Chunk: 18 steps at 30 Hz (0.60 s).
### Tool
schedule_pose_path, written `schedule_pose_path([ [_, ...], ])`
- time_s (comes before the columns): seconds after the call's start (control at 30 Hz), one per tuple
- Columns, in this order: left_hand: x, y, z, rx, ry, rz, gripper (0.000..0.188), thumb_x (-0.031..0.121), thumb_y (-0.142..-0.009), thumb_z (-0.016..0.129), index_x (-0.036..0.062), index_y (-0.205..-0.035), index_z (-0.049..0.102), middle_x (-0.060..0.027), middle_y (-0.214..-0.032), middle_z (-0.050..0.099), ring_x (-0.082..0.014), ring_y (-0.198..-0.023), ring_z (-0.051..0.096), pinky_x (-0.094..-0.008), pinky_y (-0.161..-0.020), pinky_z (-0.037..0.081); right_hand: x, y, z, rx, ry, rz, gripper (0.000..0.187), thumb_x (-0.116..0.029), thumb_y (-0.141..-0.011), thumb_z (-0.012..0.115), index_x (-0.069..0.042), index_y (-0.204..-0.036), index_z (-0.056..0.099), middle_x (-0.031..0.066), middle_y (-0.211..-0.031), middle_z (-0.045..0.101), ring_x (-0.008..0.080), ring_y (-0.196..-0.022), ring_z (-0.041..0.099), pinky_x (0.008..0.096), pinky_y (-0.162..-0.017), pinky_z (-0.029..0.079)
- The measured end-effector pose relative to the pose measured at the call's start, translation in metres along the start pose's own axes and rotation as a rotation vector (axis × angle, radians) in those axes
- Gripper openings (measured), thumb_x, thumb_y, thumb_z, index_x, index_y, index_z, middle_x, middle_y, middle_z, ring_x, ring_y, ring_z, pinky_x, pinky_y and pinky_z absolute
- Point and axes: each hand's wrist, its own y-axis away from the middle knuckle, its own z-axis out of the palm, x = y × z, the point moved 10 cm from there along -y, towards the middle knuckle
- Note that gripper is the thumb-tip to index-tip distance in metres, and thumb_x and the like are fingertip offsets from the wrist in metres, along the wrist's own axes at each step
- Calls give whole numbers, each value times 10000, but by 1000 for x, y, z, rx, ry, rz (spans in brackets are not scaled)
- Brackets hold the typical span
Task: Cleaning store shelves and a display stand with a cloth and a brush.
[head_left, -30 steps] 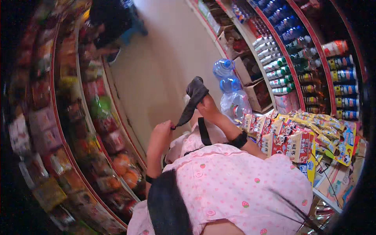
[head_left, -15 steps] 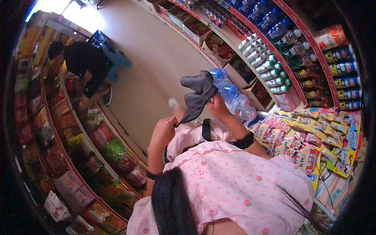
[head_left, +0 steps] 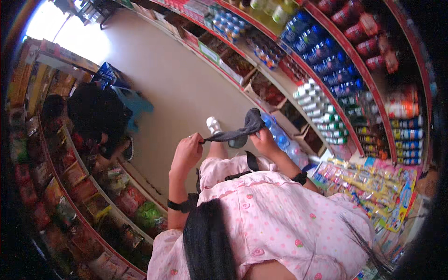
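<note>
Stretching a dark grey cloth (head_left: 235, 133) mid-frame between my hands: left hand (head_left: 186, 151) pinches one end, right hand (head_left: 263, 140) is closed around the other. Water bottles (head_left: 284, 140) sit just right of it, another person (head_left: 95, 116) crouches upper left.

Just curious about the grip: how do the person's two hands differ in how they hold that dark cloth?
The left hand pinches one thin end of the dark cloth at its fingertips; the right hand holds the bunched, thicker end. The left hand sits lower and nearer, the right farther out toward the bottles. Both grip the cloth, stretched between them, and wear dark wristbands.
</note>
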Motion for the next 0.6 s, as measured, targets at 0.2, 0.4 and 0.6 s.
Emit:
schedule_pose_path([
  [0.2, -60, -55, -49, 59, -7, -103, 102, 12, -787, 528, 22, -887, 536, -158, -827, 624, -344, -810, 601, -441, -774, 461, -96, -119, 18, -85, 74, -166, 285, -99, -807, 561, -14, -1079, 571, 248, -1068, 586, 439, -1009, 542, 468, -869, 435],
  [0.4, -108, -77, -69, 40, 83, -136, 78, 18, -801, 532, 23, -873, 562, -151, -829, 642, -328, -842, 608, -432, -783, 462, -164, -191, 56, -127, 200, -391, 372, -81, -755, 599, -3, -1115, 543, 255, -1085, 562, 445, -1040, 510, 478, -898, 411],
  [0.6, -119, -105, -105, 133, 294, -197, 435, 30, -793, 617, 22, -1204, 474, -215, -1130, 570, -345, -967, 603, -397, -823, 481, -196, -245, 95, -229, 207, -515, 498, -38, -746, 584, -17, -1234, 486, 237, -1235, 500, 427, -1166, 454, 463, -1007, 358],
])
